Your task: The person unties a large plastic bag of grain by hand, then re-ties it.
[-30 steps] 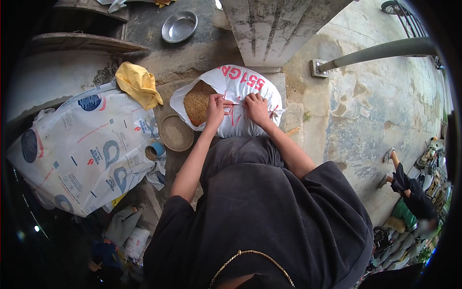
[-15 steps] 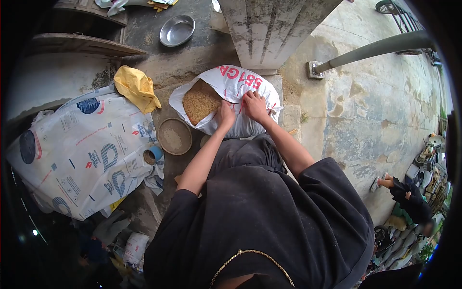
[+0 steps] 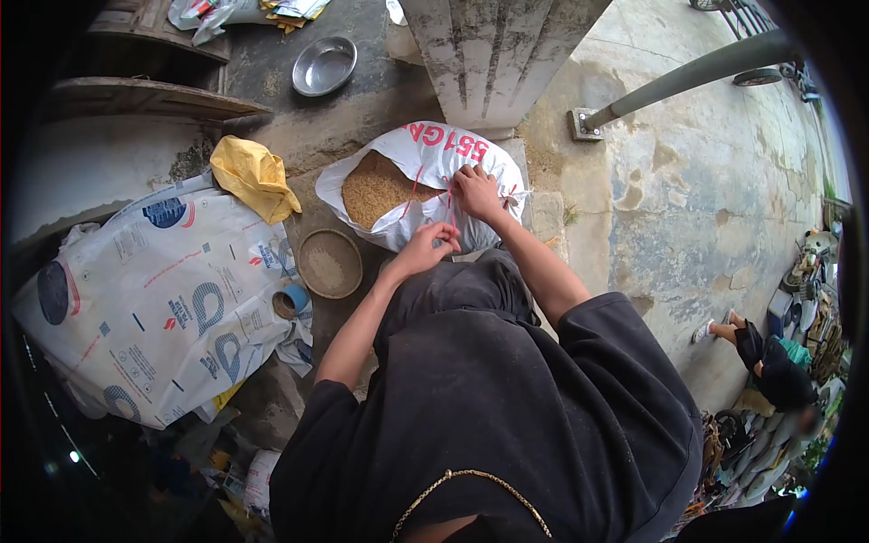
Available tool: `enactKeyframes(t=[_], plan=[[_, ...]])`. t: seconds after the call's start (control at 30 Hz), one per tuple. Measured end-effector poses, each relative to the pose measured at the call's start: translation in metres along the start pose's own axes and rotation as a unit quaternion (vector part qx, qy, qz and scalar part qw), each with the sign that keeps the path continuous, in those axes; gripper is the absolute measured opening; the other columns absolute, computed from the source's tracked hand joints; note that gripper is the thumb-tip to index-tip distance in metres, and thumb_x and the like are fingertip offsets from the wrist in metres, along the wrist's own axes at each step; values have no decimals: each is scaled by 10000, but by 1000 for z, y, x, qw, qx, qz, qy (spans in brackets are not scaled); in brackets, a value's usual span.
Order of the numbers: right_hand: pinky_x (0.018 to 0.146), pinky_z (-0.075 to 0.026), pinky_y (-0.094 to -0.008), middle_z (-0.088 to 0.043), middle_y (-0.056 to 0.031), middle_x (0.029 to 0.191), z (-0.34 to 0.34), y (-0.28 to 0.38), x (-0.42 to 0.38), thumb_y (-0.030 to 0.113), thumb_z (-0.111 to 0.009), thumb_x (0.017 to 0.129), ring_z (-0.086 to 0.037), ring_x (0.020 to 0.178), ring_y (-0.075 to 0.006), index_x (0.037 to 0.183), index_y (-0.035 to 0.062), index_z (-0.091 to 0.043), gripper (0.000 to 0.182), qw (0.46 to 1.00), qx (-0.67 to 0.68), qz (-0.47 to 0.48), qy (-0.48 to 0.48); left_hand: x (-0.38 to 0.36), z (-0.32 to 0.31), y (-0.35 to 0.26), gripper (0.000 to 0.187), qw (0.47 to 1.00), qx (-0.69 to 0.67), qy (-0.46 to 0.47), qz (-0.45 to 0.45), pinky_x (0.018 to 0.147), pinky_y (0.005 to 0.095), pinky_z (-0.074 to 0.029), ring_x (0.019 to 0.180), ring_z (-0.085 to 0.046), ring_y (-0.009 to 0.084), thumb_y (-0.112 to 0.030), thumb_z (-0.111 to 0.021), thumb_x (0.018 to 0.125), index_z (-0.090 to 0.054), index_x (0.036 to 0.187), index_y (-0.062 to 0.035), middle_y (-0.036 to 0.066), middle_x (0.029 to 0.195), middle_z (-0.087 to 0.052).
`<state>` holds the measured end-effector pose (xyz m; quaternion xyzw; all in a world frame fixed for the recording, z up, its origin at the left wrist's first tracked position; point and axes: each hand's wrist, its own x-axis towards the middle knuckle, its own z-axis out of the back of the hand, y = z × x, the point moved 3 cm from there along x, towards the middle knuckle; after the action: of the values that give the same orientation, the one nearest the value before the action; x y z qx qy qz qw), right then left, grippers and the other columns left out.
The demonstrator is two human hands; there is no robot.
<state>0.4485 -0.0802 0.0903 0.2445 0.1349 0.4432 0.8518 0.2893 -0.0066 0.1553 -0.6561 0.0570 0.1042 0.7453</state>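
A white sack point(image 3: 405, 143) with red print lies in front of me, its mouth partly open over brown grain point(image 3: 376, 192). Red string point(image 3: 452, 206) is threaded across the opening and stitched toward the right end. My left hand point(image 3: 429, 250) is curled near the sack's close edge, thumb and fingers pinched together where the string runs down to it. Farther right, my right hand point(image 3: 477, 193) rests on the sack with bent fingers gripping the cloth beside the stitches. The fingertips of my right hand are partly hidden.
A round shallow basket point(image 3: 329, 263) stands left of the sack, near a blue roll point(image 3: 291, 300) on a printed white sheet point(image 3: 154, 308). Beyond are a yellow bag point(image 3: 254, 178), a metal basin point(image 3: 324, 66) and a concrete pillar point(image 3: 496, 63). A person point(image 3: 774, 366) is at far right.
My left hand has drawn back from the sack's opening toward my body, with red string now stretched toward it. My right hand stays on the sack at nearly the same spot.
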Motion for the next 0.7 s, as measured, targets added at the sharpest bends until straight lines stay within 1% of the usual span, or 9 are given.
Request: enactKeyframes(t=[0.03, 0.1, 0.13, 0.17, 0.23, 0.27, 0.37, 0.57, 0.7], plan=[[739, -421, -451, -541, -44, 1005, -1, 1, 0, 223, -605, 796, -511, 1001, -274, 898, 131, -576, 140, 1000, 0, -1, 0, 1, 1, -10, 274, 1000, 0, 2, 0, 711, 302, -500, 771, -653, 158, -190, -603, 859, -607, 1057, 0, 74, 766, -661], [740, -420, -451, -542, -44, 1002, 0, 0, -1, 223, -605, 796, -514, 999, -272, 897, 131, -576, 139, 1000, -1, -2, -3, 1, 11, -17, 343, 961, -52, -86, 257, 649, 221, -470, 707, -626, 95, -234, -577, 941, -550, 1161, 28, 55, 724, -637], [740, -420, -451, -543, -44, 998, 0, 1, -1, 223, -605, 796, -517, 998, -270, 896, 131, -577, 139, 1000, -1, -1, -4, 2, 18, -22, 373, 967, -48, -88, 235, 599, 205, -450, 648, -596, 69, -297, -576, 952, -581, 1141, 25, 38, 672, -613], [740, -420, -451, -543, -44, 998, 0, 1, -1, 223, -605, 796, -517, 998, -270, 896, 131, -577, 139, 1000, -1, -2, -5, -1, 23, -22, 373, 967, -48, -87, 234, 599, 205, -450, 648, -596, 69, -297, -576, 952, -581, 1141, 25, 38, 672, -613], [740, -420, -452, -546, -45, 990, 0, 2, -2, 225, -607, 794, -520, 999, -269, 891, 130, -579, 139, 1000, 2, -6, 4, -5, 29, -32, 314, 984, -106, -62, 131, 588, 214, -437, 634, -561, 56, -269, -560, 961, -627, 1053, 24, 25, 673, -601], [740, -420, -452, -546, -45, 990, 0, 3, -2, 225, -607, 794, -520, 999, -269, 891, 130, -579, 139, 1000, 2, -8, 3, -12, 30, -35, 288, 987, -83, -72, 121, 587, 219, -423, 610, -526, 53, -260, -559, 960, -661, 979, 9, 12, 670, -591], [740, -420, -454, -548, -46, 989, -2, 1, -2, 228, -608, 794, -522, 998, -270, 887, 124, -580, 143, 1000, 5, -10, -5, -35, 34, -42, 266, 991, 44, -50, 120, 586, 233, -424, 605, -542, 61, -243, -556, 954, -668, 975, -3, 19, 628, -596], [790, -413, -473, -565, -48, 1040, -1, 4, -11, 222, -619, 791, -520, 1032, -261, 912, 118, -604, 159, 998, 40, -33, 44, -54, 30, -46, 257, 991, 64, -19, 112, 607, 249, -438, 607, -559, 91, -224, -558, 946, -660, 966, 11, 32, 667, -629], [758, -451, -419, -600, -99, 922, 10, 7, -29, 231, -636, 801, -580, 912, -285, 898, 75, -618, 184, 972, 203, -109, -44, -66, 30, -45, 241, 996, 27, -25, 82, 635, 252, -459, 647, -596, 126, -206, -550, 945, -663, 968, 6, 38, 712, -654]])
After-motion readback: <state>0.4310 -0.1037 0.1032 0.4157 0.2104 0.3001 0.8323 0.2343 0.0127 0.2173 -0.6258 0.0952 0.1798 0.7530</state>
